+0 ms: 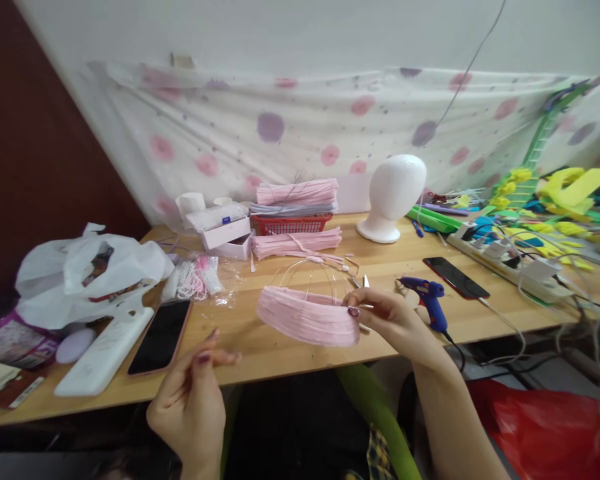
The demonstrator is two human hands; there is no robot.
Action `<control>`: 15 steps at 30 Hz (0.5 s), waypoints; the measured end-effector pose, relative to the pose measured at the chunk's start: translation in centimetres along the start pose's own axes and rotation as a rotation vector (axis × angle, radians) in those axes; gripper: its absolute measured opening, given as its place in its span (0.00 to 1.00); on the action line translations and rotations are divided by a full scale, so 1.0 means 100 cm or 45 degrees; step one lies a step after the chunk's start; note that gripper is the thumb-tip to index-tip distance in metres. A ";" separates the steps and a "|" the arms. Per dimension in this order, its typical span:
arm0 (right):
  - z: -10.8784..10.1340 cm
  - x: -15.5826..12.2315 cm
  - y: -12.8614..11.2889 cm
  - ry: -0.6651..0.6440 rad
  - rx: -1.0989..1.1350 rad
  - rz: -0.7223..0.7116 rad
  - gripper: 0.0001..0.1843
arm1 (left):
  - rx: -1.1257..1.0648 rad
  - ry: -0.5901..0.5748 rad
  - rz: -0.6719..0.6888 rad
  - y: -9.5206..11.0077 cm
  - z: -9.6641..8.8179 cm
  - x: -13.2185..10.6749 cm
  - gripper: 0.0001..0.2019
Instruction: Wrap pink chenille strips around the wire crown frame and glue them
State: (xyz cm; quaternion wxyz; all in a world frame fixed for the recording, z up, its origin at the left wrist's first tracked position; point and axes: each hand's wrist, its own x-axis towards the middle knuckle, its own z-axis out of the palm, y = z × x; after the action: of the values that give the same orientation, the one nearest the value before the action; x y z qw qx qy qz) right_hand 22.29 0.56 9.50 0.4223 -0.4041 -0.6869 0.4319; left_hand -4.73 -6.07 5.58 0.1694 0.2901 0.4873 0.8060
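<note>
My right hand (390, 319) pinches the right end of a curved pink band (307, 319) wound with pink strips, held above the wooden table's (280, 350) front edge. Thin wire hoops (305, 272) rise from the band behind it. My left hand (193, 393) is lifted at the lower left, apart from the band, its fingers pressed together in a pinch; whatever they hold is too small to see. A blue glue gun (427, 297) lies just right of my right hand.
Two phones lie on the table, one (161, 335) at left, one (456, 277) at right. Stacks of pink strips (297, 241) and a red basket (290, 223) sit behind. A white foam head (394, 195), white bag (87, 273), power strip (505, 257) and colourful craft clutter (555, 207) surround them.
</note>
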 end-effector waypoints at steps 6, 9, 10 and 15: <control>-0.006 -0.003 0.008 0.010 0.034 -0.032 0.16 | -0.157 -0.123 -0.178 0.006 0.001 -0.001 0.23; -0.005 -0.004 0.011 0.025 0.056 -0.040 0.14 | 0.081 -0.452 -0.123 0.003 0.001 -0.008 0.38; -0.004 -0.005 0.012 0.032 0.060 -0.042 0.14 | 0.160 -0.569 -0.070 0.002 0.002 -0.011 0.41; 0.001 -0.007 0.012 0.081 0.038 -0.040 0.13 | 0.439 -1.134 0.317 0.000 0.010 -0.019 0.33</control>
State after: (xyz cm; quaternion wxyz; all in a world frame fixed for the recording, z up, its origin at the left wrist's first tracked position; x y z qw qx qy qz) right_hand 22.70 0.23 8.20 0.4567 -0.4006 -0.6727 0.4224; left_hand -2.62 -6.48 5.35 0.2133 0.6861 0.4555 0.5256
